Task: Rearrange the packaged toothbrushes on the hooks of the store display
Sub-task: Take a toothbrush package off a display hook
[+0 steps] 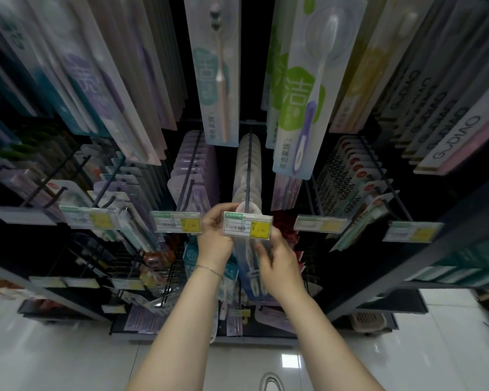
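Note:
A clear-fronted toothbrush pack (247,266) hangs at the front of the middle hook (248,167), just behind the price tag holder (247,224) at the hook's tip. My left hand (216,235) grips the pack's rounded top beside the tag. My right hand (277,261) pinches the pack's right edge lower down. Behind it, several more clear packs (247,165) fill the same hook. A row of purple packs (194,167) hangs on the hook to the left.
Long toothbrush packs (297,88) hang from the upper hooks close overhead. Neighbouring hooks with price tags (178,222) (319,222) flank the middle one. Lower shelves hold more goods. A glossy white tiled floor (68,359) lies below.

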